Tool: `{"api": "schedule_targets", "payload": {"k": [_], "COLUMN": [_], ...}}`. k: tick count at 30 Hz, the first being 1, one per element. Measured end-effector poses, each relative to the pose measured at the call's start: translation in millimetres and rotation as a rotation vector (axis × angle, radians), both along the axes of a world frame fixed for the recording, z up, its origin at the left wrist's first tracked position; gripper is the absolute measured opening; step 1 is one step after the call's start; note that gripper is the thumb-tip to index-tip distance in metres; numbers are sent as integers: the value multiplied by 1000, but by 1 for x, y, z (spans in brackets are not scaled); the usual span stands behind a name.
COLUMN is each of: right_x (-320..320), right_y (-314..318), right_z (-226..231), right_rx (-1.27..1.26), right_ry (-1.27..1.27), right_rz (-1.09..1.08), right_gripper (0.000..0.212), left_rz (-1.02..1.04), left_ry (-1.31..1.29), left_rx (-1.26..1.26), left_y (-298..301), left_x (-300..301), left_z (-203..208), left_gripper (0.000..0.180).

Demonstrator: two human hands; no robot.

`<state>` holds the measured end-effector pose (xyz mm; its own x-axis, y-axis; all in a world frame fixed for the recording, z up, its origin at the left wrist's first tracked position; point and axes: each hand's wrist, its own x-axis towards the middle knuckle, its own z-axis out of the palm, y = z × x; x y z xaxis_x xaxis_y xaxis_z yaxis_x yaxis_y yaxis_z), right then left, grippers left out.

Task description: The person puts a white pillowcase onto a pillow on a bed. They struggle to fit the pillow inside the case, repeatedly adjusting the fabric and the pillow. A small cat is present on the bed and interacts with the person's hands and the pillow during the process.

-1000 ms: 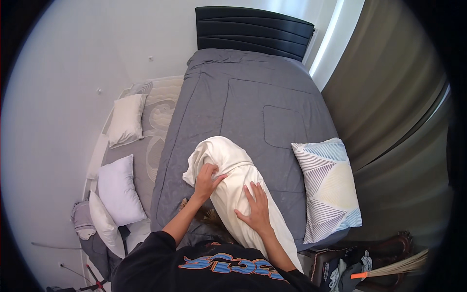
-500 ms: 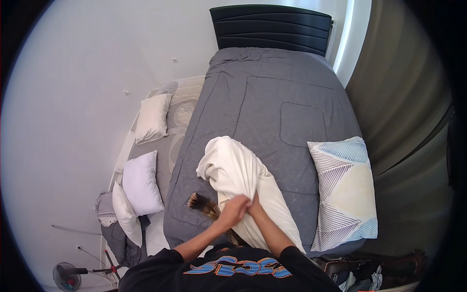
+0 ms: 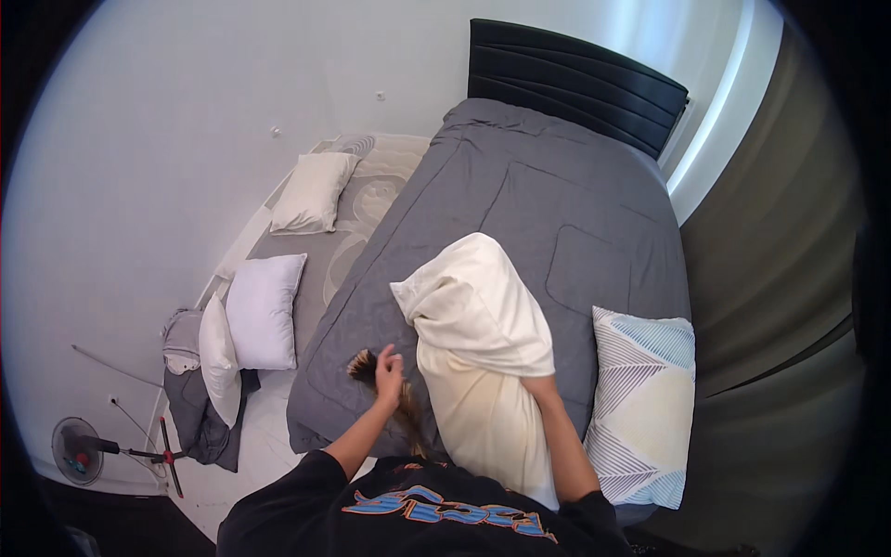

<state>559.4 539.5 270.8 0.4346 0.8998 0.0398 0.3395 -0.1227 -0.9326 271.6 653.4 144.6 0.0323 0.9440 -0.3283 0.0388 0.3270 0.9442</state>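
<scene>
A long pillow (image 3: 487,427), cream-yellow where bare, lies lengthwise in front of me on the grey bedspread. A white pillowcase (image 3: 492,316) covers its far part in loose folds, one corner sticking out to the left. At the case's right edge is my right hand (image 3: 536,383); its fingers are hidden under the cloth, so I cannot see their grip. My left hand (image 3: 388,374) is raised off the pillow, fingers apart and holding nothing. Beneath and beside it lies a brown feathery thing (image 3: 409,418), resembling a feather duster, partly hidden by the hand.
The bed (image 3: 483,186) has a black headboard (image 3: 575,84). A patterned pillow (image 3: 645,399) lies at its right edge, by a dark curtain (image 3: 761,325). To the left, a lower mattress (image 3: 371,200) holds white pillows (image 3: 264,311). A fan (image 3: 79,452) stands at the lower left.
My left hand has let go of the cloth and moved left, over the feathery thing. My right hand has shifted to the case's right side. The pillowcase has spread wider; the view has turned.
</scene>
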Motion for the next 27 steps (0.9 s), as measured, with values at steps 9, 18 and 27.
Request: {"api": "schedule_targets", "payload": {"k": [9,18,27], "right_x": [6,23,-110], "right_y": [-68,-21,-85], "right_z": [23,13,-47], "right_rx": [-39,-290,-576], "right_ry": [524,-187,-663], "right_rz": [5,-63,-528], "right_gripper": [72,66,76], "left_rz": [-403,-178,-1220], "left_ry": [171,-43,431], "left_rx": [578,1199,483], "left_y": [145,286,232], "left_x": [42,121,69], "left_z": [152,207,38], "left_gripper": [36,24,35]}}
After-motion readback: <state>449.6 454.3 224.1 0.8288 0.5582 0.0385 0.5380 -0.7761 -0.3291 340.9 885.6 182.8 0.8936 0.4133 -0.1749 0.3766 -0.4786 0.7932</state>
